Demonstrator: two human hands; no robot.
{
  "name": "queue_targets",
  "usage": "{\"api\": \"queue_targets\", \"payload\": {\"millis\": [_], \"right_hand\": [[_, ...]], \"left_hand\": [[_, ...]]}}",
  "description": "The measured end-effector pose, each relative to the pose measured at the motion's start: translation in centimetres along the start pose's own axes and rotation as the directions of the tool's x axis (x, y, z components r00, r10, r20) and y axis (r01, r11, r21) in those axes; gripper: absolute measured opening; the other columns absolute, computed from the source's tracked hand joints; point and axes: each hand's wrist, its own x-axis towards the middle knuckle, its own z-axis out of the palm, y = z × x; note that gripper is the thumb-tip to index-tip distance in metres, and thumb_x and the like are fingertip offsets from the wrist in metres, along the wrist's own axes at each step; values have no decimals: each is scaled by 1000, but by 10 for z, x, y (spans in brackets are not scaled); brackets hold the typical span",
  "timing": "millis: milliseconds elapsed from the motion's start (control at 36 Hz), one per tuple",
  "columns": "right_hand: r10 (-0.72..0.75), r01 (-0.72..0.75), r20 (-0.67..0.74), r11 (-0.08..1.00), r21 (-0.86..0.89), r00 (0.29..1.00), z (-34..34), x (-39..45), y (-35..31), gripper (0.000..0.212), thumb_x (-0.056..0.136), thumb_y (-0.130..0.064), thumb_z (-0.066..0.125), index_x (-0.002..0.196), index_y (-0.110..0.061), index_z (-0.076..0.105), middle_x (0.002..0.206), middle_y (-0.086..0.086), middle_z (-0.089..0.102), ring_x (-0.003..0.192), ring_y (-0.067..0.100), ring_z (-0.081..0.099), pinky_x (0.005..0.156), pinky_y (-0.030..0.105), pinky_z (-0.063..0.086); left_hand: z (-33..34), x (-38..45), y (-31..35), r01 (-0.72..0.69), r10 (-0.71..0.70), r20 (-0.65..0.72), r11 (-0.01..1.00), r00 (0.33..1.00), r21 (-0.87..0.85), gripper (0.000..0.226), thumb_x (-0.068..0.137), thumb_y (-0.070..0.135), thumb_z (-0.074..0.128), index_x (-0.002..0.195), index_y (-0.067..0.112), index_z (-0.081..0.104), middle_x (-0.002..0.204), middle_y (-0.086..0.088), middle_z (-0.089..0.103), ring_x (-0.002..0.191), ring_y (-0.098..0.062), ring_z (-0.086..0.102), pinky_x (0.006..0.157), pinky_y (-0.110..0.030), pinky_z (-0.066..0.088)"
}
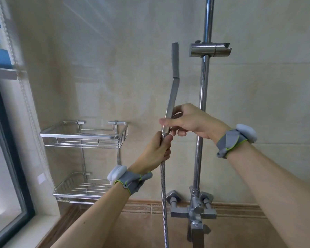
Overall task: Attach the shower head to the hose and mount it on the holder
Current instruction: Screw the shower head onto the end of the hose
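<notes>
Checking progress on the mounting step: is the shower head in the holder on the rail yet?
Not yet. The slim grey stick-shaped shower head is held upright left of the chrome holder, whose cradle is empty.

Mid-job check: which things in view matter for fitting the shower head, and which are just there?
In play: shower head, hose, holder, rail, left hand, right hand.
Bystanders: two wire shelves, tap mixer, window.

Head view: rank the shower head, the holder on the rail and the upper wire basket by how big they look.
1. Upper wire basket, widest.
2. Shower head, long but thin; ranking against the basket is unsure, since it is nearer the camera.
3. Holder, clearly smallest.
</notes>
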Motion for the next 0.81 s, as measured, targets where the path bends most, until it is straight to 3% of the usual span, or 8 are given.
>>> {"api": "queue_targets", "payload": {"millis": [83,167,333,417,500,639,722,806], "right_hand": [[-43,38,-75,997,-64,996,7,0,2,35,77,-30,88,94,-13,62,68,13,65,49,19,55,41,26,35],[-64,50,-133,993,-111,989,14,1,3,35,74,-39,87,85,-19,62,63,9,69,46,19,52,41,23,36],[-27,16,-197,998,-54,980,16,4,5,39,78,-30,83,102,-5,66,71,15,70,42,18,50,37,20,36],[-14,4,-195,999,-50,981,14,7,6,40,78,-27,82,103,0,65,76,23,73,41,18,50,37,20,33],[9,-17,-181,999,-45,983,11,10,5,35,78,-26,82,97,-1,66,73,16,72,41,19,50,37,20,31],[34,-43,-153,997,-56,988,7,11,5,21,81,-24,80,80,-12,64,72,16,70,38,16,46,34,18,27],[31,-37,-167,999,-36,985,6,11,6,23,82,-27,81,77,-12,64,72,15,70,37,16,47,34,18,29],[23,-40,-224,996,-74,974,7,10,6,38,76,-44,84,80,-11,65,58,6,65,39,15,47,37,19,35]], "left_hand": [[2,1,-3,20,-20,-5,1000,1000,18,11,101,17,37,92,11,34,57,8,31,45,-8,24,48,-27,19],[3,2,-5,31,-31,-23,999,999,5,17,101,18,37,85,13,33,56,10,31,47,-9,23,49,-29,18],[-3,1,0,75,-78,-19,989,997,-129,21,91,28,52,93,9,43,58,9,32,50,-11,24,50,-27,18],[-5,3,3,135,-128,45,948,991,-289,22,79,26,50,90,6,50,60,3,32,48,-12,26,49,-25,20],[-5,2,3,135,-114,78,927,990,-349,24,80,24,48,93,5,54,65,0,38,50,-11,30,50,-25,23],[-5,-4,2,57,-54,22,978,998,-201,23,100,21,42,100,2,54,72,-3,44,54,-10,34,52,-22,29],[-3,-3,4,17,-20,-24,991,999,-134,20,100,17,40,102,0,51,73,-5,45,51,-9,36,50,-21,31],[0,-3,6,-4,-3,-56,992,998,-129,18,100,14,41,104,-1,50,73,-7,46,49,-8,36,49,-20,31]]}}
